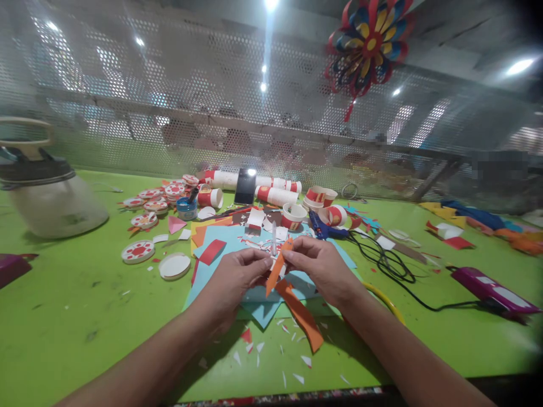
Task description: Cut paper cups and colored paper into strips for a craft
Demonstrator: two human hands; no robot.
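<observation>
Both hands meet over light blue sheets (231, 240) at the middle of the table. My right hand (316, 263) pinches the upper part of a narrow orange strip (276, 272), which slants down to the left. My left hand (244, 271) is closed, thumb against forefinger, beside the strip; a small whitish piece shows near its fingertips, too small to make out. Below the hands a wider, curved orange strip (302, 316) reaches toward the front of the sheets. A red paper piece (212, 252) lies left of the hands.
Behind the hands are paper cups (278, 195), a phone (245, 186) and a blue glue gun (324, 227). Decorated discs (138, 251) and a blue pot (186, 208) stand left. At the right lie black cable (382, 257) and a purple power strip (492, 289). Paper scraps litter the green table (85, 316).
</observation>
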